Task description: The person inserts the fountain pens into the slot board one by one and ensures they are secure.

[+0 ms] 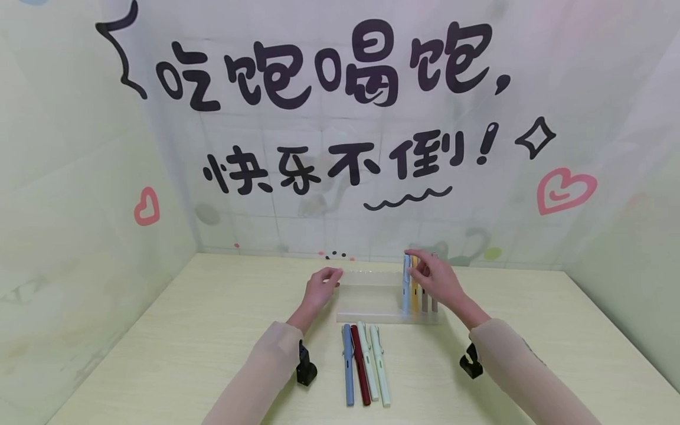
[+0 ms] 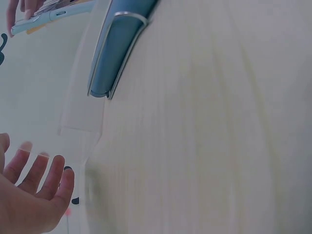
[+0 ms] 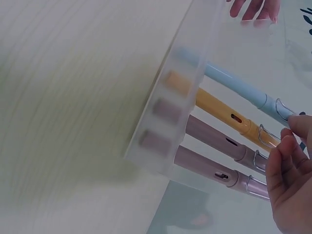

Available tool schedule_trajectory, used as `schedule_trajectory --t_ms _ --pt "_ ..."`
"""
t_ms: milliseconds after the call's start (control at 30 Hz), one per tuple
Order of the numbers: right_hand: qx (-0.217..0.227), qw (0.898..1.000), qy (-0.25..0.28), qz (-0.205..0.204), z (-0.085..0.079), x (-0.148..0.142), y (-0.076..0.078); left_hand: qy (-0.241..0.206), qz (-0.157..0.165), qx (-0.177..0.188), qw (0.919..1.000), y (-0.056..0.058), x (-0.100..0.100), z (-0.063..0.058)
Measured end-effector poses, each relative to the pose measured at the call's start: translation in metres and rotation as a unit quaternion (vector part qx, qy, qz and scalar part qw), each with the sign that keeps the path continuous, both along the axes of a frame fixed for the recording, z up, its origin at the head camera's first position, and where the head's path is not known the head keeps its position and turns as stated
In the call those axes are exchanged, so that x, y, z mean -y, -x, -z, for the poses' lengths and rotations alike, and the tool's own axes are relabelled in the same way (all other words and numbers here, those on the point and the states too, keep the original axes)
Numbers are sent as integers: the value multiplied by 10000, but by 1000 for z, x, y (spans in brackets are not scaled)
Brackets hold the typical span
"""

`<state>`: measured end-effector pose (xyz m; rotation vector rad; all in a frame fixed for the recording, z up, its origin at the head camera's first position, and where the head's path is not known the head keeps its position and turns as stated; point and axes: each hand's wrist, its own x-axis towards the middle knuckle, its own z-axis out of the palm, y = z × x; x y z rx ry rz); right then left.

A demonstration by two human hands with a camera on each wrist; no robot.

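A translucent pen rack [image 1: 369, 317] stands toward the back of the table. My left hand [image 1: 320, 289] holds its left end, fingertips overlapping the clear edge in the left wrist view. With thumb and fingers, my right hand [image 1: 438, 283] pinches the capped top of a light blue pen [image 3: 234, 85], which stands upright in the rack. Beside it stand a yellow-orange pen [image 3: 219, 108] and two mauve pens [image 3: 212, 136], their lower ends showing blurred through the rack's front.
In front of the rack lie a blue pen [image 1: 347, 366], a dark red pen [image 1: 361, 366] and two pale green pens [image 1: 379, 366], side by side. A printed cloth wall [image 1: 340, 224] rises behind the table. Black cameras [image 1: 306, 369] sit on both wrists.
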<state>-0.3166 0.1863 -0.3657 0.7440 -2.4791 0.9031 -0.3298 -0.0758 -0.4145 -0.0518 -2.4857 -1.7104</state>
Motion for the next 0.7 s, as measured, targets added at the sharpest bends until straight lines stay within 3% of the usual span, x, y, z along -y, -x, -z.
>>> schedule_trajectory --t_ms 300,700 --pt "145 9990 -398 103 -1 -3 4 -10 -33 30 10000 1 0 0" --pt "442 9975 -535 139 0 1 8 1 -17 -2 10000 0 0 0"
